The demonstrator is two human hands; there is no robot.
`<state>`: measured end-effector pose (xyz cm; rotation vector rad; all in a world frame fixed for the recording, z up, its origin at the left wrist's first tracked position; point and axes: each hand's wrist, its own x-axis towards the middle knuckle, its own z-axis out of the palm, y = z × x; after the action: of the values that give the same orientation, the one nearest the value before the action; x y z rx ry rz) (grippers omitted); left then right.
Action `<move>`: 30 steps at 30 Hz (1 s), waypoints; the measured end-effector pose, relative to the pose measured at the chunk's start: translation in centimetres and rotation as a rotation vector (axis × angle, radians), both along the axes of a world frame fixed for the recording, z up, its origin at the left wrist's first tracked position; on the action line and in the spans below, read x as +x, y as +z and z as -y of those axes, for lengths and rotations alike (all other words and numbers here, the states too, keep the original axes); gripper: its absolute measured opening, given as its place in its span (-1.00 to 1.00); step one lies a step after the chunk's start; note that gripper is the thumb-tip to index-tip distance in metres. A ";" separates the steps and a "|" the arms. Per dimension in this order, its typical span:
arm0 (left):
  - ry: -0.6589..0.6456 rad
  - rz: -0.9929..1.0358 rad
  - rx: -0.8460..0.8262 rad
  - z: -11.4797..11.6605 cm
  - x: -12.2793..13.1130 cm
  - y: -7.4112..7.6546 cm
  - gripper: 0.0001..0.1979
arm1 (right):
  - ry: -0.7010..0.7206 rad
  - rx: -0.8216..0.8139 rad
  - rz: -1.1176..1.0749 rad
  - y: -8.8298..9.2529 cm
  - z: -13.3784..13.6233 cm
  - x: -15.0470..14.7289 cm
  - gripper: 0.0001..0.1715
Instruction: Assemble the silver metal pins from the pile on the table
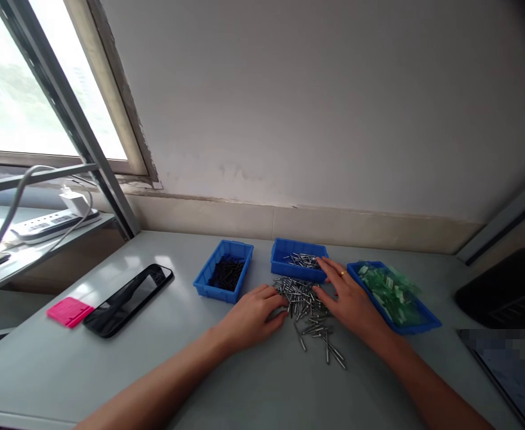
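A loose heap of thin silver metal pieces (304,301), shaped like pins or pop rivets, lies on the grey table. My left hand (254,313) rests at the heap's left edge, fingers bent and thumb apart from the index finger. On the other side, my right hand (346,297) has its fingers spread, the upper ones at the rim of a blue bin (280,269) behind the heap, the thumb over the pieces. More silver pieces (304,260) lie inside that bin. I see nothing gripped in either hand, though the left fingertips are partly hidden.
Left of the heap stands a blue bin (206,291) of dark screws (227,273). A blue tray (427,322) with green plastic packets (392,295) sits at right. A black phone (130,300) and pink object (69,312) lie left. The wall (289,119) closes the back.
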<state>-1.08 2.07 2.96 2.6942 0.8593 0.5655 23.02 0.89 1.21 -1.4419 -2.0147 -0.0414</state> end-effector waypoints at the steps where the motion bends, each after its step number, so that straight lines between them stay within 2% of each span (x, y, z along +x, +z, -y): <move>1: -0.001 -0.015 0.014 0.0 0.0 0.0 -0.84 | -0.007 0.010 0.000 -0.1 0.0 0.0 -0.39; 5: 0.081 -0.087 0.074 -0.1 0.0 -0.5 -0.83 | 0.018 0.076 -0.061 0.3 0.3 -0.1 -0.54; 9: 0.182 -0.156 0.121 -0.1 -0.1 -1.2 -0.86 | 0.133 0.095 -0.064 0.9 0.8 -0.3 -0.70; 16: 0.151 -0.226 0.151 -0.3 0.0 -1.4 -0.84 | 0.367 0.031 0.053 0.8 1.2 -1.1 -0.75; 30: 0.205 -0.174 0.138 -0.5 -0.1 -1.6 -0.85 | 0.388 -0.043 0.078 0.2 0.9 -1.2 -0.78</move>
<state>-1.14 2.55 1.37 2.8310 1.1949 0.4518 21.84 0.02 1.37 -1.0657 -2.3384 0.1140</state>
